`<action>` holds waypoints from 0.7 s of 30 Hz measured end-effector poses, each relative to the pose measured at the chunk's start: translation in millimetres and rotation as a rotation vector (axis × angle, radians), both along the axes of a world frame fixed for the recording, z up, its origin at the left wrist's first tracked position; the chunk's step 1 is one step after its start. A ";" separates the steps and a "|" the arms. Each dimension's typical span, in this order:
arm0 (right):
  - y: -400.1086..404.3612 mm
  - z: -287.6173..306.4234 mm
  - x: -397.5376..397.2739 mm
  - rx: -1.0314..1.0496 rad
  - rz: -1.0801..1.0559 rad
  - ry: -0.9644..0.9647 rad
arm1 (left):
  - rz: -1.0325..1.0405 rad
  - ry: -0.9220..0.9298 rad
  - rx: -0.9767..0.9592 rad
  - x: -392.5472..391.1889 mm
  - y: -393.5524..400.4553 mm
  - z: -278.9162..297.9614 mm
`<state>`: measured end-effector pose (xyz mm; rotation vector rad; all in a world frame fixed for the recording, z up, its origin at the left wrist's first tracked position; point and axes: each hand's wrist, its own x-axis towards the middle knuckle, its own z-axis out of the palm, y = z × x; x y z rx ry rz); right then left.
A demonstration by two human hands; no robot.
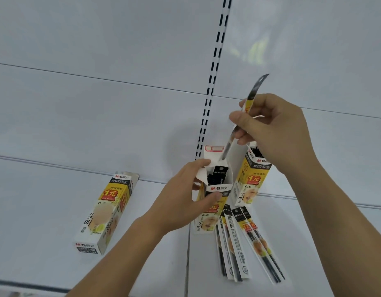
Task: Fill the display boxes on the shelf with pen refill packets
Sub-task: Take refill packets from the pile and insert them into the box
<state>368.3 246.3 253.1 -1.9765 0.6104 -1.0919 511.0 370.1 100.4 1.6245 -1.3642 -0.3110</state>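
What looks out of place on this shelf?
One display box lies flat on its side at the left, while the other two stand upright. Several refill packets lie loose, fanned on the shelf beside the middle box.

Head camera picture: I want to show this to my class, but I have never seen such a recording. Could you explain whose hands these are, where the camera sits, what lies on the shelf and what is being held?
There is no machine here. A person wears one wide-angle camera on the head, so you look down along their own arms at a white shop shelf.

The left hand steadies an open display box that stands upright and already has dark refill packets inside. The right hand pinches one pen refill packet and points its lower end down into that box.

Just behind to the right stands a second display box, also open at the top. Further left a closed box lies flat on its side. Several loose refill packets lie fanned out on the shelf in front, waiting to go in.
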 end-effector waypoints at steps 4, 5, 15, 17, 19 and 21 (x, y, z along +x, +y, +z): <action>2.8 -3.7 4.1 0.000 -0.055 0.026 | 0.000 -0.002 0.003 0.3 0.4 0.4; 4.4 -3.8 4.4 -0.007 -0.069 0.026 | 0.003 -0.003 0.003 0.5 0.4 0.7; 8.0 -4.1 6.8 -0.117 -0.016 0.093 | 0.001 0.013 -0.009 2.6 -2.4 -1.0; 6.9 -2.0 7.0 -0.140 0.008 0.105 | -0.006 0.004 -0.010 2.5 -3.0 -1.5; 4.1 -2.8 8.1 -0.184 0.040 0.208 | -0.009 -0.001 -0.013 2.1 -3.0 -1.4; -1.0 -11.1 8.7 -0.166 0.079 0.300 | -0.015 0.005 -0.029 1.3 -2.7 -0.9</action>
